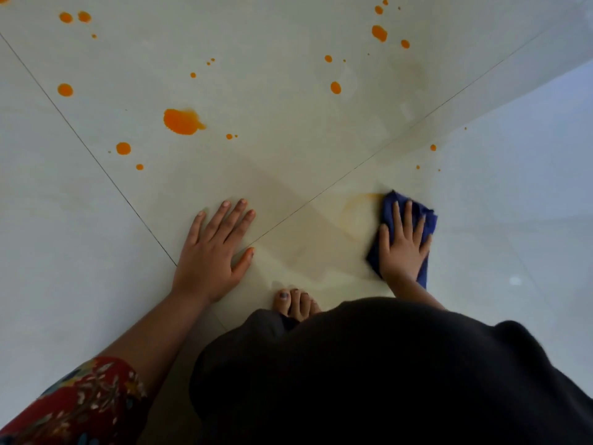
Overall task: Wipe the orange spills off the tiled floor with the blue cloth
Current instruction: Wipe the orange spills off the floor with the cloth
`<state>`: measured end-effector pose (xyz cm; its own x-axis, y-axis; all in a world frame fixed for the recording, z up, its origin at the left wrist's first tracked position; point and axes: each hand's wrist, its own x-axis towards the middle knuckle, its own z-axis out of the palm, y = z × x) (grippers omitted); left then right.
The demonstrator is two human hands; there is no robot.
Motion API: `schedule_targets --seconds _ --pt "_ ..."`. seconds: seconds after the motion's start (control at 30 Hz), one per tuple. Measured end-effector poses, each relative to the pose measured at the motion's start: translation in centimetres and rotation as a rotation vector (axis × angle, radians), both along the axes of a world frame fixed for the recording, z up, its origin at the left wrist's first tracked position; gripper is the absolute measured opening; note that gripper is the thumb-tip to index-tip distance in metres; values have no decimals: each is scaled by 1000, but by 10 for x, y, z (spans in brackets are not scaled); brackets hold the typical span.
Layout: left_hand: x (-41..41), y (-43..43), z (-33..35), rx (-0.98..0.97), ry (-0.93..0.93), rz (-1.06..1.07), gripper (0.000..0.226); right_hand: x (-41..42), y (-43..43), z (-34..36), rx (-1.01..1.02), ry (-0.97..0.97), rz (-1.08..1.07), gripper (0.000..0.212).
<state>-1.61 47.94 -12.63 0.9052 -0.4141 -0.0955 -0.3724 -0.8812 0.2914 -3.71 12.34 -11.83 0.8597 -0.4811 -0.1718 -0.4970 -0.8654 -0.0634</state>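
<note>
Blue cloth [391, 208], one, under flat right hand [402, 247]; twenty-odd orange spills [183, 121] beyond.

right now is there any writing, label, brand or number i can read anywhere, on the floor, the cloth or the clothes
No readable text anywhere in this view.
The tiled floor carries only orange spills and thin joint lines.
The blue cloth under the right hand shows no tag or print.
The red sleeve has a floral pattern, no letters.
The dark garment is plain.
</note>
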Motion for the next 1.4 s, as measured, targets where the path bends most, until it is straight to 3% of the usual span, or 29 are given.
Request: schedule_targets --seconds 0.07,0.17,0.23,0.3,0.4,0.47,0.53,0.63,0.7,0.8,0.93,1.0,1.1,1.13,1.2,1.3,1.33,1.4 --pt "0 0 1 0 9 -3 66 31 25 -1 20 -1 22 64" --pt "1 1 2 -2 8 -6 65 -1 45 -5 66 9 558 57" --pt "0 0 3 -1 14 -3 65 -42 22 0 51 36 688 58" --pt "1 -1 2 -6 8 5 65 -45 -12 3 46 36 401 60" --pt "1 -1 1 -14 -4 7 64 15 -29 4 46 18 -125 57" --pt "3 -4 2 -25 -10 25 63 68 -12 4 61 -2 -218 57" --pt "7 -11 6 -58 -12 70 57 97 22 1 70 -14 -20 58" --pt "21 -30 15 -90 8 137 52 68 62 1 63 21 566 56" --pt "29 -40 19 -87 41 129 57 26 46 2 39 49 705 54" --pt "47 -51 20 -91 102 27 66 4 -18 4 44 34 366 55" --pt "78 -60 26 -49 149 -85 71 69 -31 1 67 -11 -159 55" --pt "95 -67 31 -30 186 -120 71 90 -11 3 85 -22 -122 56" --pt "107 -72 34 50 237 -172 70 57 -1 3 122 -6 290 56" --pt "108 -71 33 68 254 -178 69 42 -12 5 130 1 308 57" --pt "105 -66 27 74 247 -184 68 35 -42 3 102 -32 70 58" --pt "100 -65 25 63 208 -176 73 92 -78 1 108 -58 -370 56" --pt "102 -63 22 72 197 -183 72 117 -82 -2 130 -53 -415 55" --pt "97 -65 26 34 171 -166 69 148 -83 3 107 -44 -297 55"
